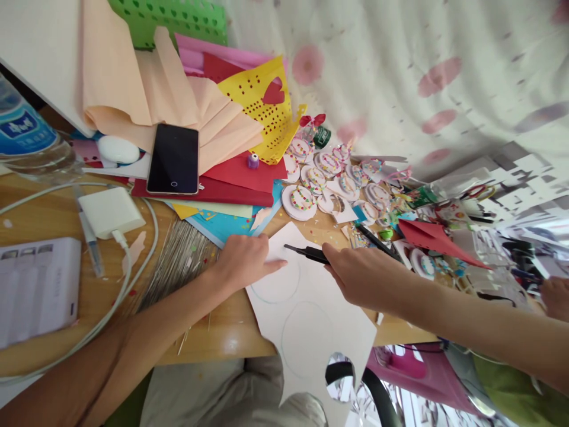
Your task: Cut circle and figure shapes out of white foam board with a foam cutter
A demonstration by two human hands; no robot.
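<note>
A white sheet of paper [311,314] with pencilled circles lies on the wooden table [213,332] and hangs over its front edge. My left hand [244,261] presses on the sheet's upper left part, fingers curled together on it. My right hand [360,276] is closed on a pair of black scissors [306,253], whose tip points left over the paper, close to my left fingers. One round hole is cut near the sheet's lower edge.
Coloured paper sheets [240,172], a black phone [173,159], a white charger [111,212] with cable, a power bank [35,290] and a water bottle [26,136] fill the left. Several decorated paper discs [300,201] and scraps crowd the right. Another person's hand [555,296] shows at far right.
</note>
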